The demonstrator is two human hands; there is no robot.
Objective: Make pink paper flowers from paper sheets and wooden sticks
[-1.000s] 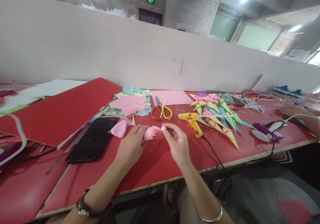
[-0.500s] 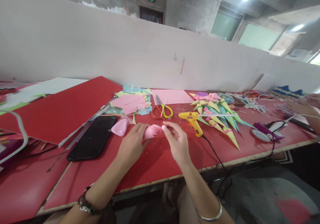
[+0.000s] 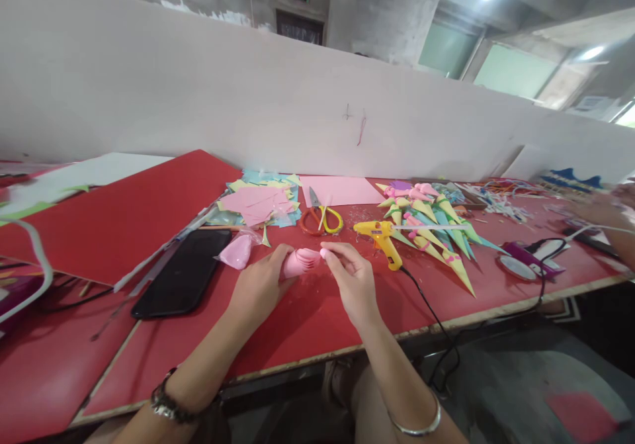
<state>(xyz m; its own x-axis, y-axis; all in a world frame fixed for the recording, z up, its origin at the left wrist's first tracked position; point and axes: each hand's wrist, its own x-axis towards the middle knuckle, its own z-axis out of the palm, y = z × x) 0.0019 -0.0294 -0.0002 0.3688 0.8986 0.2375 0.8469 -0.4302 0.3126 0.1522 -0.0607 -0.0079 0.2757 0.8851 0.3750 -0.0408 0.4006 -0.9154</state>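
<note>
My left hand [image 3: 260, 277] grips a curled pink piece with several layered edges, like stacked paper [image 3: 299, 262]; its far side is hidden by my fingers. Between the thumb and forefinger of my right hand [image 3: 353, 275] is a small pink ball [image 3: 324, 253], close to the layered end of the piece. A plastic bag with a soft pink lump [image 3: 237, 252] lies just left of my left hand. Beyond my hands rest red-and-yellow-handled scissors [image 3: 321, 219]. A yellow hot glue gun [image 3: 380, 235] lies to the right of my right hand.
Paper cones in yellow, green and blue [image 3: 436, 222] are piled behind the glue gun. Pink paper scraps [image 3: 258, 204], a black phone [image 3: 183, 275] and a large red sheet [image 3: 133, 212] lie leftward. At far right, another person's blurred hand [image 3: 602, 209] is over the table.
The layered pink piece has tilted slightly in my left hand, its layered edges showing more. My right hand keeps its pinch on the ball, almost unmoved.
</note>
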